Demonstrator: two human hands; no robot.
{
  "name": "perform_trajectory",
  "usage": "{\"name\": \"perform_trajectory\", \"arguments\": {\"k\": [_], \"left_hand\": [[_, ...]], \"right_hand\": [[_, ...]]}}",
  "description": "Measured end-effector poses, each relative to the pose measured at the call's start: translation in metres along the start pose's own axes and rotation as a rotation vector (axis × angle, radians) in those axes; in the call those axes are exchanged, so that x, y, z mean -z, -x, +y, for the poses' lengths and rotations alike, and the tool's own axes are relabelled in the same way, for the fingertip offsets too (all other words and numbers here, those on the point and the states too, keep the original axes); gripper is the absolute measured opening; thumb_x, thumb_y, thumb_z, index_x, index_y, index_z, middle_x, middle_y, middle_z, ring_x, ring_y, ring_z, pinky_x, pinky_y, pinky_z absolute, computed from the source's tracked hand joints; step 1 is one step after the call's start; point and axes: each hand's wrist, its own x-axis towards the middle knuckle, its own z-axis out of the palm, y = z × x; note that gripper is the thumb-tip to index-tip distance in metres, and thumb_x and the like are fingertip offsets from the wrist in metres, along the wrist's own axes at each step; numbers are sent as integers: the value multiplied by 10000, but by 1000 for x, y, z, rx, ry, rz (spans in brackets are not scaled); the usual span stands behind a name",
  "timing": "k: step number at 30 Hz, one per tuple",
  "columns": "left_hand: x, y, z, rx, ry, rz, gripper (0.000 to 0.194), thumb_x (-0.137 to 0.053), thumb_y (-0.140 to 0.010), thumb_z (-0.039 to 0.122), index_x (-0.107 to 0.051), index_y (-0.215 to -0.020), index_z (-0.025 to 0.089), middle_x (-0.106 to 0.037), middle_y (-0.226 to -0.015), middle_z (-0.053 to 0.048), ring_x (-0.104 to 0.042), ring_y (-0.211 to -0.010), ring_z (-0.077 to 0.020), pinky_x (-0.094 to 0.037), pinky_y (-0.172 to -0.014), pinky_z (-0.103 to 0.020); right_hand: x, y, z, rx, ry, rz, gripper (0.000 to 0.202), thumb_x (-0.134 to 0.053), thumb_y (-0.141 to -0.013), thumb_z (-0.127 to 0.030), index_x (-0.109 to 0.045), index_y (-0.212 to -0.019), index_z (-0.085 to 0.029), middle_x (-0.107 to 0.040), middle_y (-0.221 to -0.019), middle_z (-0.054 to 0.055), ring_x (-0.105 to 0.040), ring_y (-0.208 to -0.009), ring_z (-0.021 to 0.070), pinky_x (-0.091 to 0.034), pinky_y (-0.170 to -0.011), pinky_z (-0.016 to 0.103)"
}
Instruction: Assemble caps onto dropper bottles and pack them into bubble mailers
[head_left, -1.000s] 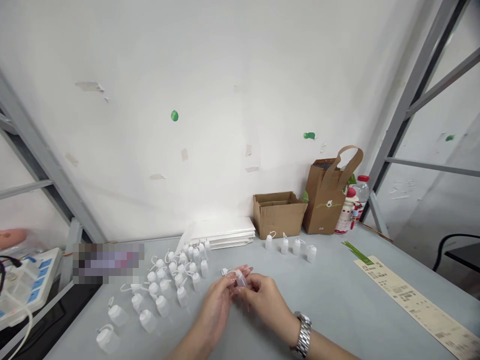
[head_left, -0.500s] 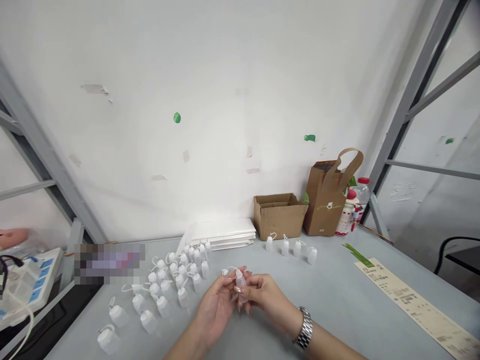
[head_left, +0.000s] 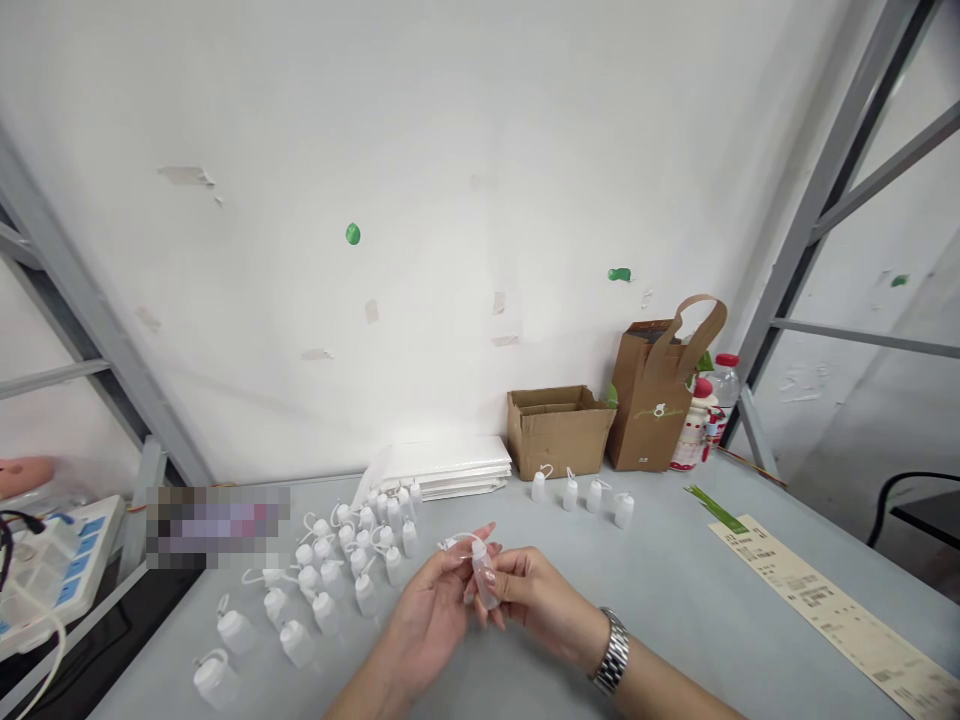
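Both hands meet over the near-middle of the tabletop [head_left: 675, 600], w/ a small clear bottle [head_left: 484, 578] pinched between them. Left hand [head_left: 435, 610] is palm-up, fingers curled round the bottle's left side, thumb and forefinger at its cap end; right hand [head_left: 536, 595] grips the lower body w/ fingertips, a metal watch [head_left: 611, 650] on that wrist. Bottle sits tilted, cap up and a bit left, its thin strap looping off the top; held off the tabletop. Just left of the hands, a cluster of small white bottles [head_left: 337, 560] runs toward the near-left corner. Four more bottles [head_left: 581, 493] stand in a row nearer the far edge, in front of a cardboard box [head_left: 559, 428] and a paper bag [head_left: 660, 395]. Stack of white sheets [head_left: 442, 465] at far edge, mid. Printed paper strip [head_left: 825, 600] along the right edge.
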Motion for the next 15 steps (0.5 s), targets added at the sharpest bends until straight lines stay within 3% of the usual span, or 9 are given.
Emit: {"name": "perform_trajectory", "arguments": {"k": [4,8,13,15], "left_hand": [[0,2,-3,35,-8,29,401,-490,-774,205,-528,-1168,148,-631,-790,-35,-563,-605,-130,-441,-550,-261],[1,5,-5,37,-8,-19,428,-473,-792,217,-476,-1218,177,-610,-747,-17,-560,-564,-130,-440,-507,-258],[-1,4,-6,39,-33,-32,358,-467,-777,196,-548,-1125,179,-615,-698,-8,-550,-510,-131,-457,-510,-284],[-1,2,-5,27,-29,3,299,-482,-779,205,-596,-1052,165,-645,-753,-28,-594,-619,-148,-476,-594,-294]], "right_hand": [[-2,1,0,-11,-55,-73,349,-705,-651,-435,-656,-647,-90,-577,-564,19,-471,-481,73,-318,-497,206],[-3,3,1,-30,-63,-136,346,-691,-669,-430,-683,-706,-86,-578,-570,17,-464,-476,69,-314,-499,205],[4,2,4,-90,-85,-202,354,-687,-676,-431,-685,-744,-83,-585,-569,15,-429,-437,54,-318,-511,211],[5,1,3,-74,-81,-171,350,-682,-682,-430,-685,-752,-87,-580,-573,10,-407,-435,48,-325,-521,212]]}}
